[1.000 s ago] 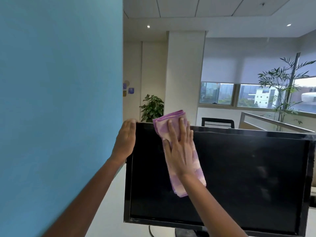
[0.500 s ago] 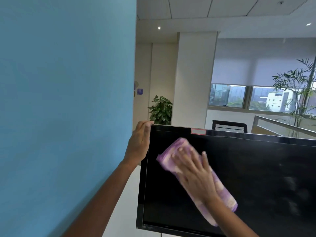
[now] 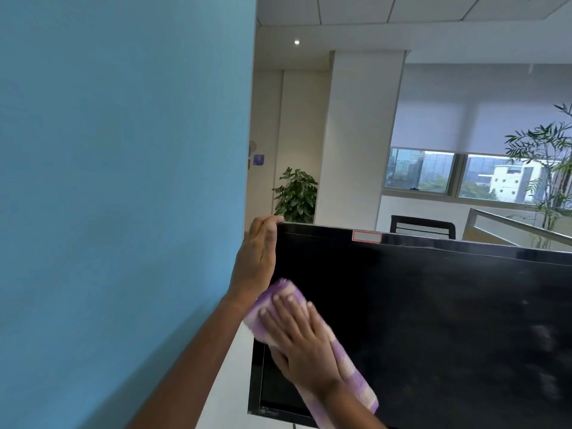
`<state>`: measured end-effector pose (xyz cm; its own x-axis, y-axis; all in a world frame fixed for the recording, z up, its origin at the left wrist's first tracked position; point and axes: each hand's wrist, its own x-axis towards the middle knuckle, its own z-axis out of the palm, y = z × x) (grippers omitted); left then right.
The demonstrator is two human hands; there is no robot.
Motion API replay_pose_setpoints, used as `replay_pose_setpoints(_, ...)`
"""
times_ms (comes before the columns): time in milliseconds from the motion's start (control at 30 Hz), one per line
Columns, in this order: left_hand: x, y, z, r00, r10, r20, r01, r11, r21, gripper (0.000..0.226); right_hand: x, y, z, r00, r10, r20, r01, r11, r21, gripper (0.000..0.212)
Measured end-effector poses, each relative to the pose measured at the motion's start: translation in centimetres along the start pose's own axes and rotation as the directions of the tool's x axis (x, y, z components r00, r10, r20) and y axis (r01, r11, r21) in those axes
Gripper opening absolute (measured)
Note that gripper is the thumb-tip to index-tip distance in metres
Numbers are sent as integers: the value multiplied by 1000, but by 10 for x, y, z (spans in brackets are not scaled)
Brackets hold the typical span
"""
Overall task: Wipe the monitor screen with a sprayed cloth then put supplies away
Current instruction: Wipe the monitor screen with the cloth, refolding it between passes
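Cloth (image 3: 353, 371) beneath right grip (image 3: 301, 345), against monitor (image 3: 433, 305)

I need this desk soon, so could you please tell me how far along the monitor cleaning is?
Done: the folded purple-and-white cloth is on the black flat monitor. In hand: the right hand presses it near the left edge, and the left hand grips the top corner. Left: pale marks show on the monitor's right part, and the cloth is not yet put away.
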<state>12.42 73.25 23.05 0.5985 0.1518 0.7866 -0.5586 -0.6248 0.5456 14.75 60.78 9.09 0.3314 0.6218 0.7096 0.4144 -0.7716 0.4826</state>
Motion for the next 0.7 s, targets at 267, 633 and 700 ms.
replay_pose_setpoints(267, -22, -12, 9, 999, -27, 25, 30, 992, -126, 48, -63, 47, 5, 911, -403, 89, 413, 888, -204, 65)
replay_pose_setpoints(633, -94, -45, 24, 926, -342, 159, 377, 814, -443, 82, 31, 76, -31, 956, 220, -192, -224, 975, -3, 56)
replay_pose_setpoints(700, -102, -48, 25, 893, -413, 177, 446, 769, -458, 93, 19, 54, -21, 981, 134, -138, -135, 991, 2, 57)
